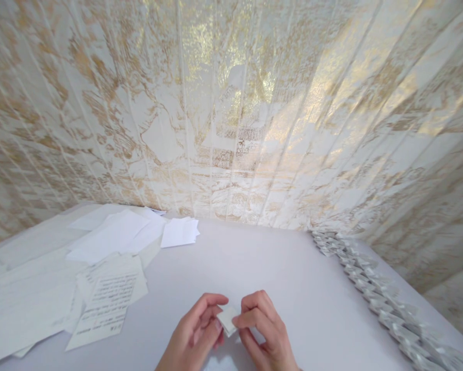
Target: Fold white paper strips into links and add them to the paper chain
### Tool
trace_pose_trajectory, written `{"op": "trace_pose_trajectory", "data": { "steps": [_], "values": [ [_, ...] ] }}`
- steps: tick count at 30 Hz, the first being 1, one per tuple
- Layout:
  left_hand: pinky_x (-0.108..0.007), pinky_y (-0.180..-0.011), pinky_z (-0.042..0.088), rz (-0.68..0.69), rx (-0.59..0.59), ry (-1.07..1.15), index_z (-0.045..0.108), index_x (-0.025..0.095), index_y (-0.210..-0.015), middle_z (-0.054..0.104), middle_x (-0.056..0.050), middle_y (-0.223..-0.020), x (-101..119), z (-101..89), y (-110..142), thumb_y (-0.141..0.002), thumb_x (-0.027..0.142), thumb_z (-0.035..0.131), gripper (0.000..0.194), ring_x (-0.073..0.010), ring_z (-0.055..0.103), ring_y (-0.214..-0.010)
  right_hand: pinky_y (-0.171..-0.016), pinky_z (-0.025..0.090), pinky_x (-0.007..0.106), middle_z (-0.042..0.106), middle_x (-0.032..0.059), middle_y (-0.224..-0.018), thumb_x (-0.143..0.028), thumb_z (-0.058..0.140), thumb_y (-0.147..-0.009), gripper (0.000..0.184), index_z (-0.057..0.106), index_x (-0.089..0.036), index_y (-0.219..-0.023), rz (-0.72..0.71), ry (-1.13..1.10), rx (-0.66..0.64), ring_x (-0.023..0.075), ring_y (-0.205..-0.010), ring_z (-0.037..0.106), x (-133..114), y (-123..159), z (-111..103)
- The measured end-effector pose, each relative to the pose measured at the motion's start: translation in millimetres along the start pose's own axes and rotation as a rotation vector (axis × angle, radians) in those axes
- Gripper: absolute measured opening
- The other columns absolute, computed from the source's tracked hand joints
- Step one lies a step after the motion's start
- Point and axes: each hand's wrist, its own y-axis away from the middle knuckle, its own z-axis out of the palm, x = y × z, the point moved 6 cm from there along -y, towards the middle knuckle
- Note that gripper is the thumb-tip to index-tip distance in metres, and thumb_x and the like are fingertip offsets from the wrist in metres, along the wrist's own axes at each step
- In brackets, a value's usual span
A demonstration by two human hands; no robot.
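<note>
While your left hand (202, 332) pinched one side of the folded paper (227, 318) between thumb and fingers, your right hand (264, 327) gripped its opposite side, so both hands were closed on it. The paper was held up close to the near edge of the counter (250, 263), small and squarish, with layers showing at its lower edge. Left of the folded paper lay a printed sheet (110, 304), resting on other sheets (26, 299) that overlapped in a loose spread. Beyond the folded paper and to its left, you had a small stack of white slips (178, 232) beside blank paper (111, 234). To its right, rows of folded pieces (374, 293) ran along the counter's side. Behind it all hung a patterned curtain (231, 113) in white and gold.
</note>
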Motion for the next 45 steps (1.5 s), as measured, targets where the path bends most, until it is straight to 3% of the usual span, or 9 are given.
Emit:
{"op": "trace_pose_trajectory", "data": {
  "steps": [4, 11, 15, 18, 21, 25, 29, 33, 45],
  "values": [
    [-0.029, -0.066, 0.042, -0.092, -0.055, 0.17, 0.059, 0.019, -0.109, 0.056, 0.004, -0.063, -5.6, 11.7, 1.4, -0.081, 0.069, 0.061, 0.058, -0.0162, 0.055, -0.064, -0.06, 0.042, 0.027, 0.054, 0.0018, -0.079, 0.0, 0.052, -0.085, 0.026, 0.058, -0.024, -0.091, -0.021, 0.056, -0.024, 0.0166, -0.069, 0.052, 1.1, 0.9, 0.3],
    [-0.026, -0.066, 0.043, -0.056, 0.019, 0.07, 0.057, 0.021, -0.11, 0.055, 0.006, -0.071, -3.7, 4.1, -0.5, -0.079, 0.067, 0.066, 0.056, -0.0143, 0.058, -0.065, -0.063, 0.041, 0.026, 0.052, 0.0024, -0.081, -0.003, 0.046, -0.091, 0.026, 0.061, -0.023, -0.094, -0.022, 0.042, -0.055, 0.0164, -0.073, 0.051, 4.2, 4.4, 3.7],
    [-0.027, -0.071, 0.046, 0.008, -0.001, -0.114, 0.054, 0.022, -0.109, 0.061, 0.004, -0.073, -1.5, -2.0, -2.7, -0.087, 0.059, 0.059, 0.043, -0.0174, 0.063, -0.071, -0.068, 0.044, 0.026, 0.056, 0.0022, -0.086, -0.021, 0.044, -0.099, 0.017, 0.057, -0.023, -0.11, 0.301, -0.189, -0.087, 0.0159, -0.075, 0.055, 23.7, 10.7, 12.5],
    [-0.027, -0.076, 0.047, 0.021, -0.033, -0.249, 0.051, 0.022, -0.11, 0.067, 0.002, -0.075, -0.5, -4.0, -3.3, -0.093, 0.048, 0.054, 0.031, -0.0188, 0.066, -0.076, -0.061, 0.04, 0.025, 0.053, -0.0005, -0.073, -0.044, 0.04, -0.102, 0.033, 0.059, -0.018, -0.098, 0.582, -0.348, -0.182, 0.0143, -0.065, 0.049, 36.5, 18.6, 24.5],
    [-0.027, -0.075, 0.049, -0.009, -0.056, -0.27, 0.051, 0.022, -0.108, 0.072, -0.001, -0.078, -2.6, -3.7, -3.6, -0.093, 0.045, 0.053, 0.028, -0.0197, 0.068, -0.077, -0.056, 0.033, 0.024, 0.044, -0.0036, -0.062, -0.059, 0.04, -0.097, 0.049, 0.054, -0.018, -0.074, 0.702, -0.402, -0.23, 0.0125, -0.058, 0.04, 40.4, 20.8, 30.0],
    [-0.029, -0.072, 0.05, -0.077, -0.07, -0.188, 0.053, 0.02, -0.104, 0.073, -0.003, -0.077, -7.6, -1.6, -4.9, -0.091, 0.051, 0.055, 0.034, -0.021, 0.069, -0.075, -0.054, 0.029, 0.024, 0.04, -0.0055, -0.057, -0.068, 0.052, -0.087, 0.053, 0.049, -0.019, -0.066, 0.798, -0.404, -0.211, 0.0114, -0.056, 0.035, 46.5, 22.8, 31.1],
    [-0.028, -0.068, 0.048, -0.098, -0.091, -0.156, 0.054, 0.019, -0.099, 0.07, -0.001, -0.07, -8.7, 1.5, -4.4, -0.086, 0.056, 0.059, 0.039, -0.0203, 0.068, -0.073, -0.053, 0.028, 0.024, 0.041, -0.0055, -0.056, -0.067, 0.056, -0.084, 0.052, 0.049, -0.019, -0.065, 0.843, -0.411, -0.183, 0.011, -0.055, 0.035, 49.8, 26.0, 30.9],
    [-0.024, -0.06, 0.042, -0.127, -0.104, -0.232, 0.056, 0.019, -0.091, 0.06, 0.006, -0.061, -12.5, 2.5, -3.8, -0.079, 0.045, 0.07, 0.032, -0.0167, 0.063, -0.064, -0.053, 0.028, 0.024, 0.042, -0.0053, -0.056, -0.06, 0.058, -0.085, 0.046, 0.05, -0.019, -0.065, 0.837, -0.396, -0.198, 0.0109, -0.055, 0.035, 46.5, 25.2, 31.7],
    [-0.029, -0.073, 0.051, -0.128, -0.204, -0.225, 0.054, 0.02, -0.085, 0.077, -0.007, -0.081, -2.5, 9.6, -2.5, -0.09, 0.054, 0.054, 0.035, -0.0245, 0.074, -0.084, -0.055, 0.033, 0.025, 0.052, -0.0011, -0.059, -0.059, 0.055, -0.086, 0.045, 0.049, -0.019, -0.066, 0.841, -0.347, -0.246, 0.0133, -0.057, 0.046, 48.5, 26.8, 33.8]
  ]
}}
